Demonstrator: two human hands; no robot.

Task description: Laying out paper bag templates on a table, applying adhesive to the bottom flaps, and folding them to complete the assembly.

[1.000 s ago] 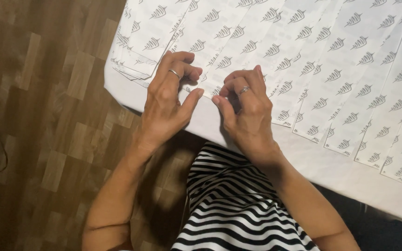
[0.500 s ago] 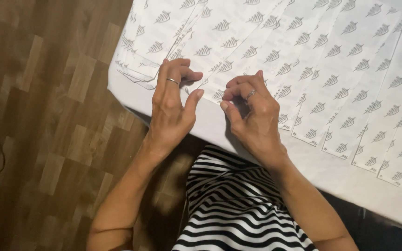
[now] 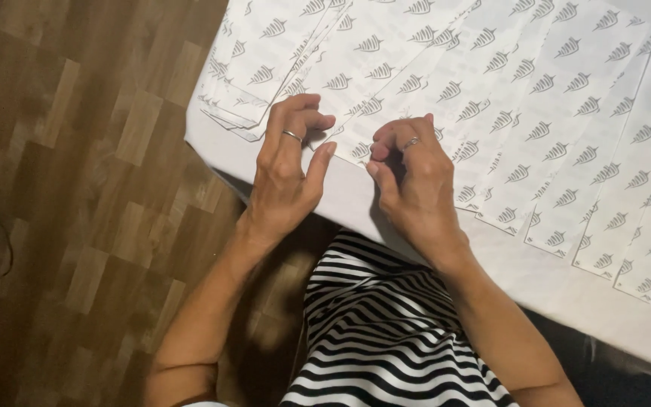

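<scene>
The wooden floor (image 3: 77, 203) fills the left half of the frame, brown planks in a staggered pattern. My white desk (image 3: 551, 279) runs from the top centre down to the lower right, its corner at middle left. Across it lie overlapping rows of white paper sheets (image 3: 536, 113) printed with small grey leaf shapes, and a smaller stack of the same sheets (image 3: 258, 83) sits at the upper left by the desk corner. My black-and-white striped top (image 3: 378, 324) shows at bottom centre.

My left hand (image 3: 288, 169) rests at the near edge of the sheets, fingers curled, thumb stretched out, fingertips touching paper; whether it grips anything I cannot tell. My right hand (image 3: 412, 177), just beside it, is curled with fingertips pinching at the edge of a sheet. Each hand wears a ring.
</scene>
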